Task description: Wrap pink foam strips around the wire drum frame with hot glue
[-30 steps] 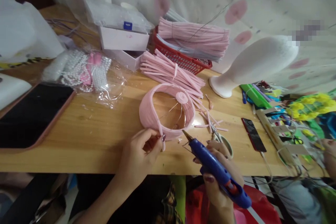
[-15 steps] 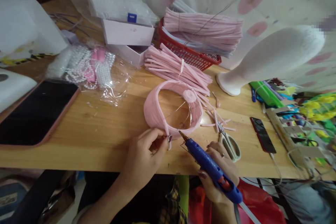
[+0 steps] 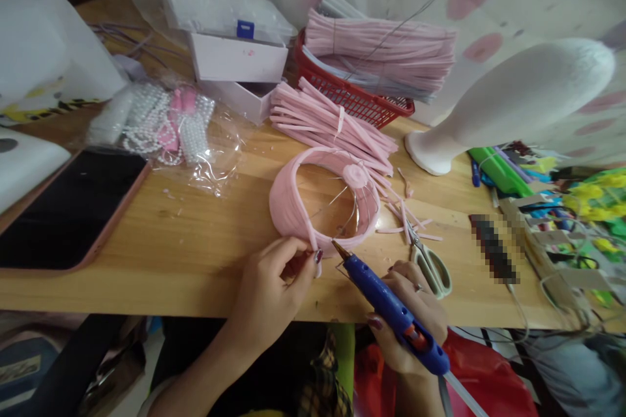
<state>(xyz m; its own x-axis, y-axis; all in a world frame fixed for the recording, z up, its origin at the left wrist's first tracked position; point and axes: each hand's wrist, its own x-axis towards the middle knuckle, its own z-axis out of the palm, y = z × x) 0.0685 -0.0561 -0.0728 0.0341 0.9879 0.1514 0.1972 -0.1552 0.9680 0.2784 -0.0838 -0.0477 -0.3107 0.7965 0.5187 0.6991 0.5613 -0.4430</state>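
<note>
A pink ring-shaped band (image 3: 288, 199), built from wrapped fuzzy stems over wire, rests on the wooden table. On its inner far side sits a pink coiled disc (image 3: 355, 176), with thin wires crossing the opening. My left hand (image 3: 276, 283) pinches the end of a pink fuzzy stem (image 3: 313, 239) against the band's near rim. In my right hand (image 3: 413, 300) is a blue glue gun (image 3: 386, 300), its brass nozzle close to the near rim just right of my left fingertips. I cannot tell whether the nozzle touches the band. A clear glue stick (image 3: 464, 394) sticks out of the gun's back.
Scissors (image 3: 433, 267) and pink offcuts lie right of the band. Behind it are a bundle of pink stems (image 3: 337, 127), a red basket (image 3: 352, 94) and a white upright form (image 3: 508, 111). Bagged pearl strands (image 3: 169, 124) and a large phone (image 3: 73, 208) lie left.
Hardly anything differs. The glue gun's nozzle has shifted very slightly up and left along the band's near rim, and the whole view has moved a little. Both hands keep their holds.
</note>
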